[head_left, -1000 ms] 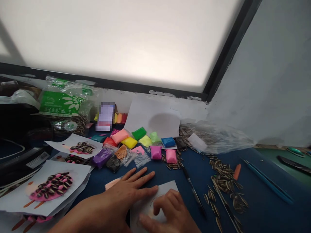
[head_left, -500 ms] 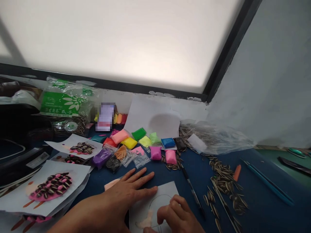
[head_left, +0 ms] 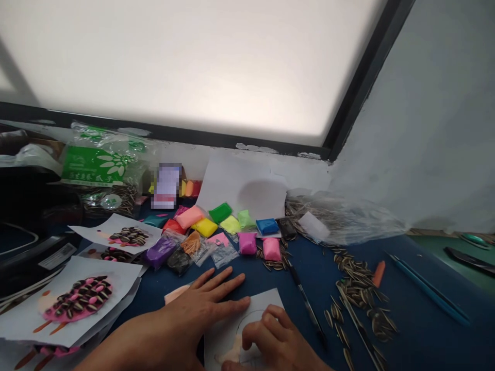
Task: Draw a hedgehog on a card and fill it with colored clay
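My left hand (head_left: 193, 312) lies flat with spread fingers, partly on the left edge of a white paper sheet (head_left: 266, 299) and partly on the dark blue table. My right hand (head_left: 278, 337) is curled over the lower part of that sheet. Its thumb rests at a flat patch of peach modelling clay (head_left: 233, 351) stuck on the paper. Part of a pencilled curve shows above the right knuckles; the rest is covered. A piece of peach clay (head_left: 176, 294) peeks out behind my left hand.
Colourful clay packets (head_left: 204, 226) lie beyond my hands. Rightward are a black pen (head_left: 307, 301), sunflower seeds (head_left: 353, 281), tweezers (head_left: 358, 322) and blue tweezers (head_left: 429, 288). Finished seed-and-clay pictures (head_left: 79, 299) are stacked at left. Seed bags (head_left: 104, 170) and a phone (head_left: 166, 185) stand behind.
My right hand has shifted slightly left and up over the paper, covering more of the drawn curve. My left hand stays in place.
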`<state>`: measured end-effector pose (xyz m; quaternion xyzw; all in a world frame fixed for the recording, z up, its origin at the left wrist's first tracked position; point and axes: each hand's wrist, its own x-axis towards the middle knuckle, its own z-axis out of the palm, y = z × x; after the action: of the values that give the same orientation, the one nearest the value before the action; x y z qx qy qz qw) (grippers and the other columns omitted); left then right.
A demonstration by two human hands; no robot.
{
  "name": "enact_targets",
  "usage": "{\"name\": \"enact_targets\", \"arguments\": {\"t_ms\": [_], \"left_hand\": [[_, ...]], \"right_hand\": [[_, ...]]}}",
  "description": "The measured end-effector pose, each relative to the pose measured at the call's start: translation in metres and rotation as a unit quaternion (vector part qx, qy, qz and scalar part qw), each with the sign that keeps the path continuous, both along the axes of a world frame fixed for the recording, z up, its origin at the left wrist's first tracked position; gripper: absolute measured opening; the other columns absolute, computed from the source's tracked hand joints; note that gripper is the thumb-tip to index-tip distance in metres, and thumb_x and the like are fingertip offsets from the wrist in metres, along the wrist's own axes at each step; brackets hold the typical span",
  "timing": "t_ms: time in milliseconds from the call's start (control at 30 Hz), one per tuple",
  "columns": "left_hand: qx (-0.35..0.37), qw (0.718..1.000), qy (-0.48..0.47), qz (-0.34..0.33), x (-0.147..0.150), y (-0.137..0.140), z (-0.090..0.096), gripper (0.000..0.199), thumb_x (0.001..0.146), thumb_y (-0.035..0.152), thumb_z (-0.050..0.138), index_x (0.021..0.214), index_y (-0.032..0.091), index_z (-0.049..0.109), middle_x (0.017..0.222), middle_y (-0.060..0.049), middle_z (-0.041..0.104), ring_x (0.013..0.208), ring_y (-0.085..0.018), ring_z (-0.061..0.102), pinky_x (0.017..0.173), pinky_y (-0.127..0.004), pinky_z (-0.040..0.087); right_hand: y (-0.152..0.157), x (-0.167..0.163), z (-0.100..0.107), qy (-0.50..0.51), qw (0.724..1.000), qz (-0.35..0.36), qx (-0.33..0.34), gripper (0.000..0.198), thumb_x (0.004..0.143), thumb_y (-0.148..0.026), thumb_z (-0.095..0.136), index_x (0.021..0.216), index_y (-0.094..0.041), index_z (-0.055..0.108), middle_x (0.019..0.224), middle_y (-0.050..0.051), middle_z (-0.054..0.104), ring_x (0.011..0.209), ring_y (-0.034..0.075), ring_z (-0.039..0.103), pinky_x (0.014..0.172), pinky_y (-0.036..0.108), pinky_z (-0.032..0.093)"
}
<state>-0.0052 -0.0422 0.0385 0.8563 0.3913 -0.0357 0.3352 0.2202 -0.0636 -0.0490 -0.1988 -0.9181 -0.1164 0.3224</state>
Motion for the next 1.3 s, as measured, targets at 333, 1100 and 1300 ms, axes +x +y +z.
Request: {"name": "enact_targets", "arguments": {"t_ms": [333, 1100, 1300], "left_hand": [[-0.003, 1.0, 0.013, -0.003, 0.0, -0.002, 0.005, 0.103, 0.064, 0.056, 0.084, 0.152, 0.035, 0.035, 0.164, -0.005, 0.012, 0.15, -0.041, 0.01, 0.117, -0.066, 0.011], [-0.016, 1.0, 0.001, 0.004, 0.003, -0.001, 0.007, 0.104, 0.061, 0.055, 0.085, 0.151, 0.033, 0.038, 0.164, -0.007, 0.014, 0.15, -0.041, 0.009, 0.117, -0.067, 0.009], [-0.01, 1.0, -0.015, 0.002, 0.0, 0.001, 0.0, 0.105, 0.06, 0.054, 0.086, 0.151, 0.033, 0.039, 0.164, -0.007, 0.016, 0.15, -0.042, 0.01, 0.117, -0.068, 0.01]], "right_hand": [[-0.003, 0.01, 0.011, 0.127, 0.991, 0.026, -0.025, 0.016, 0.103, -0.026, 0.051, 0.094, -0.028, 0.064, 0.071, -0.005, 0.056, 0.06, 0.013, 0.046, 0.074, 0.03, 0.04], [-0.009, -0.016, 0.0, 0.171, 0.985, -0.012, -0.027, 0.025, 0.102, -0.029, 0.049, 0.084, -0.028, 0.067, 0.064, -0.005, 0.054, 0.055, 0.013, 0.044, 0.068, 0.03, 0.039], [-0.007, -0.021, 0.005, 0.163, 0.986, -0.004, -0.017, 0.029, 0.104, -0.026, 0.046, 0.086, -0.029, 0.068, 0.062, -0.005, 0.054, 0.056, 0.014, 0.044, 0.066, 0.03, 0.038]]}}
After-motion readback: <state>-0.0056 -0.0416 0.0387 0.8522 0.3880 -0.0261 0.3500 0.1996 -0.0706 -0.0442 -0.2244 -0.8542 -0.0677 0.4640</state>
